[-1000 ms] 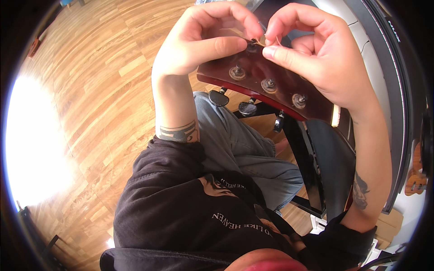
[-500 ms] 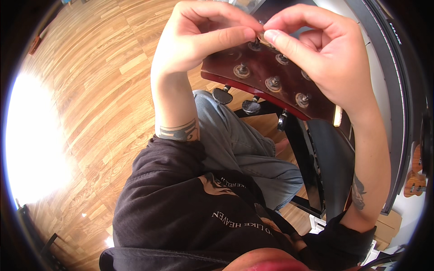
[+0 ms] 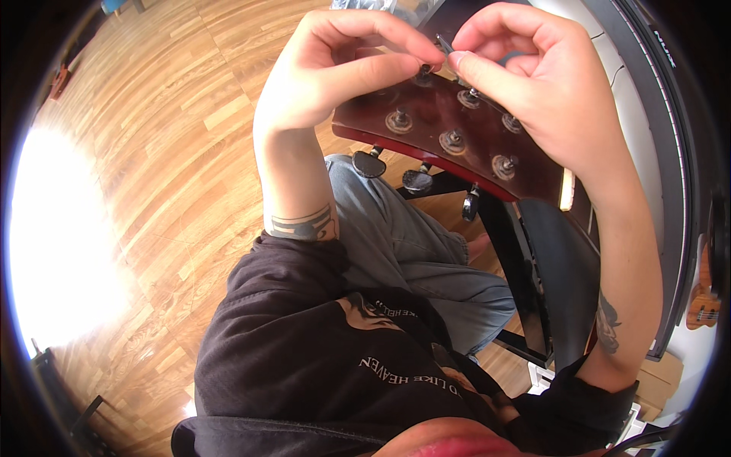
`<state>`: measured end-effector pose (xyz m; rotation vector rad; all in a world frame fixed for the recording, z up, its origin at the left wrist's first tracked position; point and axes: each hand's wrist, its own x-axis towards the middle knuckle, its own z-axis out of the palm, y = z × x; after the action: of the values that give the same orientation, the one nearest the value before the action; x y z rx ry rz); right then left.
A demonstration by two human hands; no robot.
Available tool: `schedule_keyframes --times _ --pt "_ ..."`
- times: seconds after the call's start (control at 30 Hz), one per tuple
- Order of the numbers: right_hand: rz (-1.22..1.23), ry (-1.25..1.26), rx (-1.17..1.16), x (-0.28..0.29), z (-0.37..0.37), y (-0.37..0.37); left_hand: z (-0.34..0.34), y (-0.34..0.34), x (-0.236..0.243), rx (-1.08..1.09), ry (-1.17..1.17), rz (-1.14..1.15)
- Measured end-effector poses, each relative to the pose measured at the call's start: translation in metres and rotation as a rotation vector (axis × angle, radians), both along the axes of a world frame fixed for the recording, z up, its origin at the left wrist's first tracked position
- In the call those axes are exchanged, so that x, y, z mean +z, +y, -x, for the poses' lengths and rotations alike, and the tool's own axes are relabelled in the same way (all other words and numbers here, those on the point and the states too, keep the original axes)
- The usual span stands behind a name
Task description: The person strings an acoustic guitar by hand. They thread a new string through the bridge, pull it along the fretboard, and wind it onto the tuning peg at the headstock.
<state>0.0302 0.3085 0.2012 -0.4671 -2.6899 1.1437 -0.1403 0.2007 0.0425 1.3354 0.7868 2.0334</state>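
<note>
A dark red guitar headstock [image 3: 422, 114] slants across the upper middle, its face toward me. Several metal tuning posts [image 3: 452, 142] with round washers stand on it, and black tuner buttons [image 3: 369, 164] stick out along the near edge. At the far edge, my left hand [image 3: 324, 76] has its thumb and index finger pinched together just above a corner post. Close on the right, my right hand [image 3: 544, 95] is also pinched, beside a small dark metal piece at the far edge. What either pinch holds is too small to make out. A pale nut [image 3: 566, 190] shows below my right wrist.
Behind the headstock on the right runs a long keyboard [image 3: 655, 99]. A black metal stand [image 3: 525, 289] rises beside my jeans. A small wooden ukulele-like instrument [image 3: 702, 308] and a cardboard box [image 3: 659, 385] are at the right. Wooden floor [image 3: 190, 152] spreads left.
The two pinches have moved slightly apart, showing more of the small metal piece between them. The headstock has shifted a little to the left.
</note>
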Motion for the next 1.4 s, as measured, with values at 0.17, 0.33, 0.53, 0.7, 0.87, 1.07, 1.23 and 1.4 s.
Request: schedule_keyframes --times 0.17,0.33,0.53,0.7,0.87,1.07,1.23,1.4 --pt "-0.238 0.024 -0.019 -0.005 -0.002 -0.005 0.009 0.012 -0.009 -0.083 0.027 -0.142" --pt "-0.613 0.111 0.137 -0.003 -0.011 -0.013 0.009 0.027 -0.015 -0.279 -0.034 -0.269" --pt "-0.741 0.116 0.274 0.005 -0.015 -0.014 0.008 0.031 -0.011 -0.262 0.023 -0.289" --pt "-0.587 0.136 0.331 0.001 -0.014 -0.011 -0.002 0.024 -0.006 -0.363 -0.103 -0.273" --pt "-0.489 0.090 0.351 0.005 -0.015 -0.008 0.009 0.042 -0.030 -0.451 -0.213 -0.362" --pt "-0.456 0.089 0.385 0.005 -0.014 0.000 -0.003 0.088 -0.054 -0.645 -0.334 -0.591" --pt "-0.487 0.115 0.411 0.005 -0.013 0.002 -0.008 0.093 -0.055 -0.697 -0.401 -0.585" --pt "-0.480 0.139 0.392 0.002 -0.011 0.000 -0.008 0.100 -0.065 -0.662 -0.435 -0.556"
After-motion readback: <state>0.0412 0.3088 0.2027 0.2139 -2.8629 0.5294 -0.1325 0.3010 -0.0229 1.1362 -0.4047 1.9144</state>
